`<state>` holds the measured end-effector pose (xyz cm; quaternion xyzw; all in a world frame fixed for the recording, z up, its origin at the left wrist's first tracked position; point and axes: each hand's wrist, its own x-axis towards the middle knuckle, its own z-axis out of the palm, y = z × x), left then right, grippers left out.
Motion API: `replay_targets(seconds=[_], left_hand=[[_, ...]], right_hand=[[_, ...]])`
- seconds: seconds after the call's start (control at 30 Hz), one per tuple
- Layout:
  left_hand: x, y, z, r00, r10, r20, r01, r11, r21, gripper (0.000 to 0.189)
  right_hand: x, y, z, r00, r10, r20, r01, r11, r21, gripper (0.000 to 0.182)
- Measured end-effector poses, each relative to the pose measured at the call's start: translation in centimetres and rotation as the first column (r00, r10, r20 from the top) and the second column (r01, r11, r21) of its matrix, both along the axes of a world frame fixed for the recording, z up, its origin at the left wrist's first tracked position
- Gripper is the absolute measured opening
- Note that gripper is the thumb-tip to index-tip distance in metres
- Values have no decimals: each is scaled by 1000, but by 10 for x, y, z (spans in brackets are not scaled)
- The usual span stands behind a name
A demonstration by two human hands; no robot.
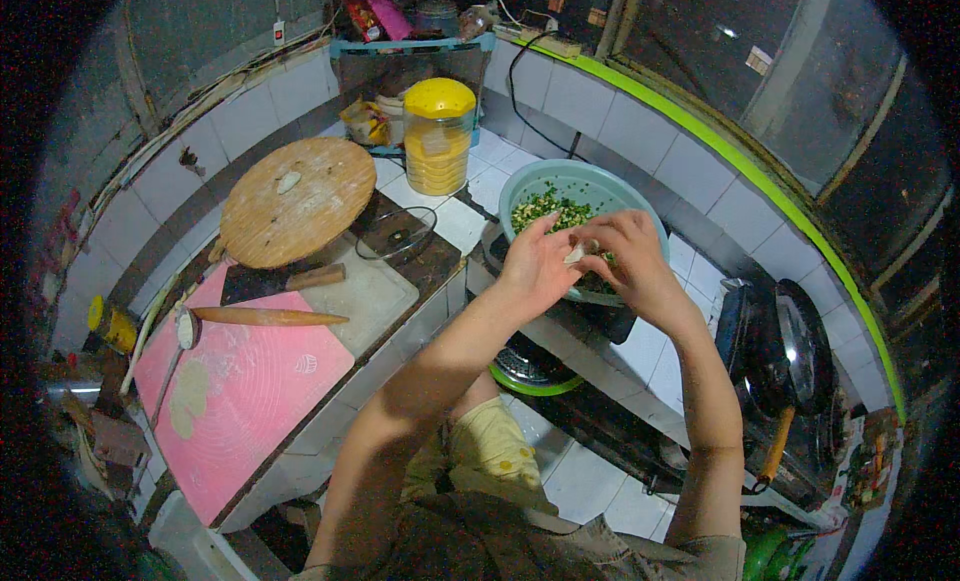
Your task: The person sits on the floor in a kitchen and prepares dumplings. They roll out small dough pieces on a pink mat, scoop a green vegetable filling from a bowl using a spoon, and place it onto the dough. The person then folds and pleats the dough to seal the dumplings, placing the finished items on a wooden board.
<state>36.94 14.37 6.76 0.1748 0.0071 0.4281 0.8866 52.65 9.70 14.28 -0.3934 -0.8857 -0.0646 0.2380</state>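
Above a pale blue-green basin (581, 174), my two hands meet around a small piece of white dough (575, 253). My left hand (534, 269) is palm up with its thumb raised, and the dough rests against its fingers. Thumb and fingertips of my right hand (634, 258) close on the same dough from the other side. Fingers partly hide the dough, so its exact shape is unclear. Chopped green and pale filling (551, 208) lies in the basin below, partly covered by my hands.
Left, a pink mat (277, 378) bears flattened dough (189, 401) and a rolling pin (270, 316). Behind it, a round wooden board (315, 206) carries one dough piece (289, 181). A yellow-lidded container (437, 157) stands near a glass lid (397, 236). Right, a black pan (787, 348) stands tilted.
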Motion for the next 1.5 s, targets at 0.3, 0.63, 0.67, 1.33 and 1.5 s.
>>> replay_targets(seconds=[0.3, 0.63, 0.67, 1.33, 1.5], left_hand=[[1, -7, 3, 997, -9, -72, 15, 996, 90, 46], [-3, -13, 0, 740, 356, -570, -40, 870, 492, 38], [-2, -12, -6, 774, 385, -503, -98, 857, 505, 36], [-102, -92, -1, 751, 541, -379, -244, 759, 603, 37], [-146, -108, -4, 646, 641, -415, -308, 716, 627, 33]], right_hand=[[15, 5, 3, 896, -202, -396, -3, 888, -459, 43], [8, 3, -5, 863, -125, -490, -49, 943, -328, 37], [6, 1, -5, 857, -103, -505, -59, 954, -294, 36], [-93, -56, -22, 827, 139, -545, -159, 987, 11, 25], [-137, -60, -26, 785, 192, -589, -245, 969, -11, 22]])
